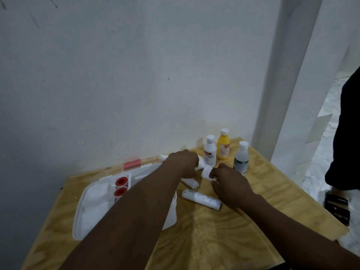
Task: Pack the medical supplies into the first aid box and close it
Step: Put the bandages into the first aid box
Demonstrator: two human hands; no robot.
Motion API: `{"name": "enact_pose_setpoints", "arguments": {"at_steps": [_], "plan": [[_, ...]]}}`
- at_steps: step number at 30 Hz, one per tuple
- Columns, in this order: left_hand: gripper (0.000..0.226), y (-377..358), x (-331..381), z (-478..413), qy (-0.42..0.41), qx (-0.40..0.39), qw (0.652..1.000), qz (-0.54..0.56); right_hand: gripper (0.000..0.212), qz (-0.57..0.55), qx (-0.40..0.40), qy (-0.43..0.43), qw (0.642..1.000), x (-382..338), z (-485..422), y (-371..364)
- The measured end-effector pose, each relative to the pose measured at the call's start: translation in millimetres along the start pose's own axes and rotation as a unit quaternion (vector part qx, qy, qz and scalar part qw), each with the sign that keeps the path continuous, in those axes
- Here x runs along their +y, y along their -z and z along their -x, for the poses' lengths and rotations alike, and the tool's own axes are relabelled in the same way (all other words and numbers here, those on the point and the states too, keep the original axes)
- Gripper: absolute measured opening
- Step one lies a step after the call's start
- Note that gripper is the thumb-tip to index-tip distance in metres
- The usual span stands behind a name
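Both hands met over the wooden surface, gripping a white bandage roll between them: the left hand curled round one end, the right hand pinching the other. The first aid box lay open beneath the left forearm, with two red tape rolls in one compartment. A second roll and a long white roll lay just beside the box. Three bottles stood upright near the wall.

bottles 3; red rolls 2; box 1; white rolls unclear
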State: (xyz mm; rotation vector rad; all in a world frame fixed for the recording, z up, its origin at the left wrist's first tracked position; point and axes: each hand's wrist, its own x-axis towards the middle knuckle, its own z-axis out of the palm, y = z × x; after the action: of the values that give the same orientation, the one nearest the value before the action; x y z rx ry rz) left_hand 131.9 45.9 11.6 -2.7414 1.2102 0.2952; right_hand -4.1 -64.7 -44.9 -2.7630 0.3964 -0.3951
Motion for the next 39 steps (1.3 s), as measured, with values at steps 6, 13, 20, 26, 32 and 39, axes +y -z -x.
{"name": "enact_pose_setpoints", "arguments": {"at_steps": [6,13,20,26,32,39], "plan": [[0.042,-7,6,-6,0.018,0.060,0.997,-0.051,0.014,-0.008,-0.021,-0.007,1.000,2,-4,2],[0.031,-1,4,-4,0.016,0.110,0.994,-0.017,0.013,-0.184,-0.025,-0.060,0.981,2,-2,31],[0.016,56,-40,38,-0.010,0.203,0.969,0.140,0.010,-0.424,0.004,-0.139,0.895,-35,-14,75],[0.015,81,-109,111,0.043,0.250,0.957,0.143,0.009,-0.325,0.002,0.030,0.945,-109,-18,76],[0.013,52,-162,190,0.107,0.243,0.952,0.154,0.009,-0.201,-0.019,0.252,0.946,-196,8,44],[0.015,22,-174,233,0.115,0.189,0.960,0.173,0.014,-0.113,-0.035,0.352,0.929,-233,41,13]]}}
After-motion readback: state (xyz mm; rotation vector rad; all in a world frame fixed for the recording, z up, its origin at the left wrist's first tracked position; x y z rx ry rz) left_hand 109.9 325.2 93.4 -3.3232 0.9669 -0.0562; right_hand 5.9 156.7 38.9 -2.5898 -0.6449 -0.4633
